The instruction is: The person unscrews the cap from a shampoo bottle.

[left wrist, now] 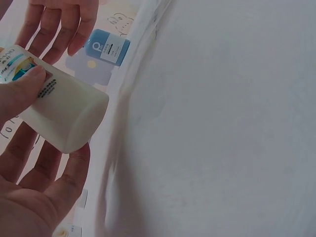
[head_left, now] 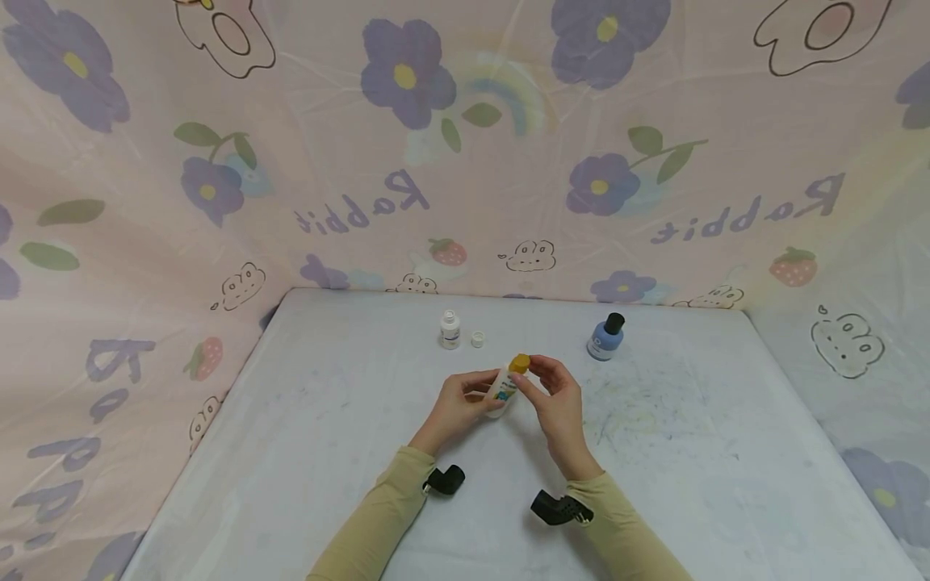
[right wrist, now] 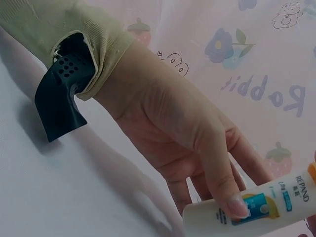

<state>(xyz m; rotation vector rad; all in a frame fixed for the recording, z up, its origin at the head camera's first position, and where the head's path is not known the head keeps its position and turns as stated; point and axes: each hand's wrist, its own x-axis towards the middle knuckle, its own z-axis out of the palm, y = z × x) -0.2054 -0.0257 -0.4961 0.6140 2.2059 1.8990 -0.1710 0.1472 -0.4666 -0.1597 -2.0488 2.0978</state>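
Observation:
A white plastic bottle (head_left: pixel 503 386) with a yellow-orange flip-style top (head_left: pixel 519 363) is held tilted above the table. My left hand (head_left: pixel 459 405) grips its lower body, the thumb across the printed label in the left wrist view, the other fingers behind and under the base. My right hand (head_left: pixel 561 403) pinches around the top end, thumb at the yellow cap's lower edge and fingers behind it. In the right wrist view the left hand (right wrist: pixel 192 133) holds the bottle (right wrist: pixel 271 202), and the cap (right wrist: pixel 312 170) is cut off by the frame edge.
Farther back stand a small white bottle (head_left: pixel 450 331) with its neck uncovered and a small white cap (head_left: pixel 477 339) beside it. A blue bottle (head_left: pixel 605 339) with a black cap stands to the right. A pale cloth covers the table (head_left: pixel 291 420); a printed curtain (head_left: pixel 479 202) surrounds it.

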